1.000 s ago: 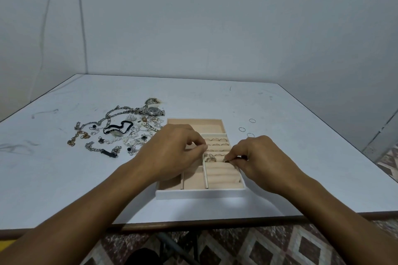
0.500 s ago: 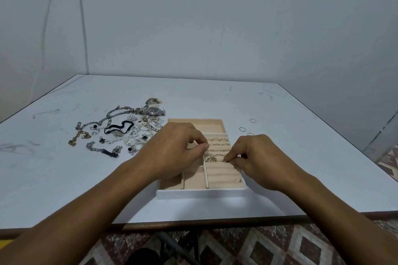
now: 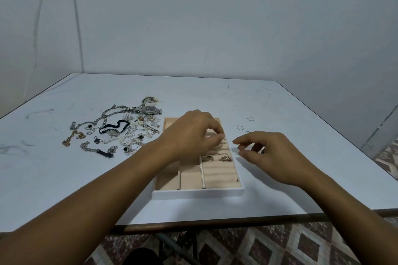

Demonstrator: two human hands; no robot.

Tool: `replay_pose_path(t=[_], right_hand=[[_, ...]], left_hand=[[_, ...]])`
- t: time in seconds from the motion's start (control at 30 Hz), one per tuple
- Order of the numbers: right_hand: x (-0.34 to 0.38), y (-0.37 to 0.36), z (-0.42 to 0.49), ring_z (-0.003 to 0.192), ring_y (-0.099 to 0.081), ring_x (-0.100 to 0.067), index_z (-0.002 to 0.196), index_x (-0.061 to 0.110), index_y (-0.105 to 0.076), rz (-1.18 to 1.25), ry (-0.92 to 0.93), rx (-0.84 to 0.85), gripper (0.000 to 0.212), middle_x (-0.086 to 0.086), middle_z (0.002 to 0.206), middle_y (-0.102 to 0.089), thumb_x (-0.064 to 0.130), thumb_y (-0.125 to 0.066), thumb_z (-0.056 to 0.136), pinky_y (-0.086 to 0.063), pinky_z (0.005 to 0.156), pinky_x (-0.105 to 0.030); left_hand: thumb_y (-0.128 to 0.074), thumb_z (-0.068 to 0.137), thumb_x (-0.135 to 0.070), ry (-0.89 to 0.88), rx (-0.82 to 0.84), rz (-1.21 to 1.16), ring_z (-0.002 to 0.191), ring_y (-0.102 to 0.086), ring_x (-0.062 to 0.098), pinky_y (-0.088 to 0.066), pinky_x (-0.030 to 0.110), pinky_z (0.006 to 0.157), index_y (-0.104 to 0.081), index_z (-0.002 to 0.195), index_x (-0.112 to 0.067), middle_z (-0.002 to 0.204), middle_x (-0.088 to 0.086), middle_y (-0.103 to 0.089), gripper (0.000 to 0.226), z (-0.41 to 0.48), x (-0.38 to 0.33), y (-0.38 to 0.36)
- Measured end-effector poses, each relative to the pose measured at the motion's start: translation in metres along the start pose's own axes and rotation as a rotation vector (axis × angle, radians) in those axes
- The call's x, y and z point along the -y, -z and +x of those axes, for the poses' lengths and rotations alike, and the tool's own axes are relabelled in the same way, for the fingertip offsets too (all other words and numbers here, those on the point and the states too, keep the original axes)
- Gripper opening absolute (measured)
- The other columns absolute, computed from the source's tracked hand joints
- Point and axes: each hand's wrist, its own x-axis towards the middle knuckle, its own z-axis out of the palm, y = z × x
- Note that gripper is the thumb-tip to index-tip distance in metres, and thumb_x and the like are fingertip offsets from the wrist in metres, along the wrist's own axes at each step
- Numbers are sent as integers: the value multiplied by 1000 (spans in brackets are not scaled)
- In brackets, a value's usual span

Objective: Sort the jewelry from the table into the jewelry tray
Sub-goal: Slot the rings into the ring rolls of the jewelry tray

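Nearest to the viewer, under the desk's dark front edge, the floor [image 3: 269, 247] has a brown and pale diamond pattern. The desk [image 3: 215, 97] itself is white with some grey scuffs, and it stands in a corner of plain grey-white walls.

The jewelry tray [image 3: 198, 193] lies on the desk close to the front edge. Its long axis runs from the viewer toward the far wall. The rim is white and the inside is beige — open compartments at its left, padded ring rolls at its right. Two ornate rings [image 3: 217, 158] sit in the rolls near the tray's middle.

The left hand [image 3: 191, 135] reaches over the far half of the tray, palm down, with thumb and fingertips pressed together at the ring rolls; what they pinch is too small to tell. The right hand [image 3: 273, 153] hovers just right of the tray with loosely curled, parted fingers, holding nothing.

Left of the tray is a tangled heap of chains [image 3: 116, 133], with a wristwatch [image 3: 149, 109] at the heap's far side. Right of the tray, beyond the right hand, thin wire rings [image 3: 240, 127] lie on the desk.
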Motion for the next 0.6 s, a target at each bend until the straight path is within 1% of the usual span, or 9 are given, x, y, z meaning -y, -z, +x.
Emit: replay_pose_path(t=[0.03, 0.1, 0.17, 0.23, 0.3, 0.37, 0.5, 0.6], right_hand=[[-6, 1, 2, 77, -59, 1, 106, 34, -69, 3, -27, -19, 23, 21, 93, -68, 20, -65, 87, -42, 68, -5], [-19, 3, 7, 78, -60, 1, 108, 33, -67, -5, -85, -74, 25, 19, 95, -67, 19, -65, 87, -42, 67, -4], [-34, 2, 12, 83, -61, 0, 112, 30, -65, -18, -158, -138, 29, 15, 103, -66, 18, -66, 85, -41, 65, -7], [-46, -1, 18, 89, -60, -8, 119, 25, -61, -50, -237, -159, 35, 9, 112, -63, 21, -67, 84, -39, 71, -15], [-54, -5, 24, 93, -56, -12, 124, 21, -58, -102, -269, -142, 41, 4, 116, -61, 26, -68, 84, -36, 79, -20], [-56, -6, 30, 93, -54, -12, 125, 20, -58, -123, -264, -132, 41, 3, 114, -61, 29, -66, 86, -35, 81, -20], [-55, -5, 40, 88, -52, -11, 123, 19, -62, -143, -234, -133, 34, 5, 101, -60, 31, -62, 91, -34, 79, -19], [-57, -7, 48, 88, -52, -13, 116, 17, -66, -140, -224, -152, 29, 4, 93, -60, 30, -61, 91, -35, 78, -21]], left_hand=[[-59, 91, -31, 0, 21, 0, 96, -56, 10, -39, 24, 78, -74, 99, -24, 104, -7, -68, 19, 6, 1, -4], [-57, 90, -32, 12, 59, 0, 100, -57, 13, -45, 32, 86, -74, 99, -25, 103, -5, -69, 20, 20, 3, -12], [-55, 87, -34, 33, 86, 14, 98, -59, 15, -49, 38, 85, -73, 96, -26, 101, -3, -69, 22, 33, 5, -20], [-54, 87, -36, 49, 114, 60, 102, -57, 17, -48, 36, 85, -72, 97, -27, 102, -2, -68, 22, 46, 4, -29], [-54, 90, -37, 48, 150, 152, 110, -52, 18, -40, 31, 84, -69, 103, -27, 112, -2, -64, 23, 59, 2, -35], [-54, 92, -38, 63, 168, 190, 115, -48, 19, -33, 32, 85, -67, 109, -25, 119, -2, -61, 25, 72, 0, -40], [-54, 92, -36, 150, 199, 186, 122, -45, 21, -32, 35, 94, -64, 114, -26, 125, -3, -59, 26, 94, 3, -52], [-56, 90, -40, 177, 218, 217, 124, -43, 22, -30, 36, 98, -63, 118, -28, 127, -2, -59, 31, 104, 2, -57]])
